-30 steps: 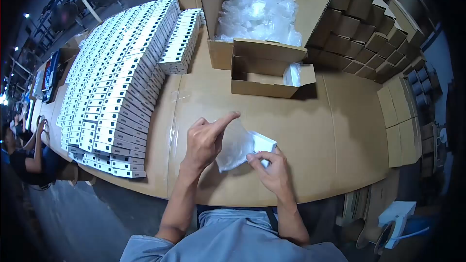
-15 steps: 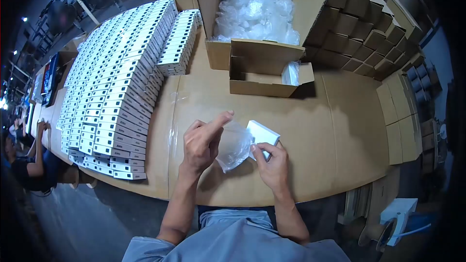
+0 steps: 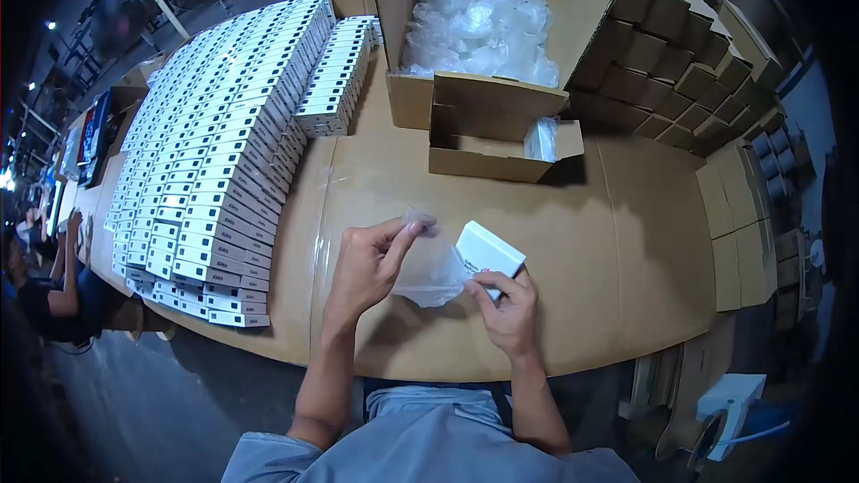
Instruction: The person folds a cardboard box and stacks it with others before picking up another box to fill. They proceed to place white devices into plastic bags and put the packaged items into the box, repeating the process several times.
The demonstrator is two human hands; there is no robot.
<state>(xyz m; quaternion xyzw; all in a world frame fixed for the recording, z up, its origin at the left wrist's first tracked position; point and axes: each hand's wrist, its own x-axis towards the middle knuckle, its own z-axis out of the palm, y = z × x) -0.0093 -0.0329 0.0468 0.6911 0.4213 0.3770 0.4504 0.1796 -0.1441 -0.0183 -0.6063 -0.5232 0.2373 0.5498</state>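
My left hand (image 3: 369, 264) pinches the upper edge of a clear plastic bag (image 3: 428, 270), which hangs spread out between my two hands. In my right hand (image 3: 508, 315) is a small white box (image 3: 489, 250) with small print on its face, tilted above the table. The thumb and fingertips of that hand also meet the bag's right edge, beside the box. The bag looks flat, with the box outside it.
Stacked white boxes (image 3: 210, 161) fill the table's left side. An open carton (image 3: 429, 148) holding a wrapped box (image 3: 540, 139) stands ahead, before a larger carton of clear bags (image 3: 479, 22). Brown cartons (image 3: 644, 63) are piled at right. Another person (image 3: 58, 277) sits far left.
My left fingers have closed on the bag's upper edge and stretch it upright. The white box has turned slightly in my right hand, and print now shows on its face.
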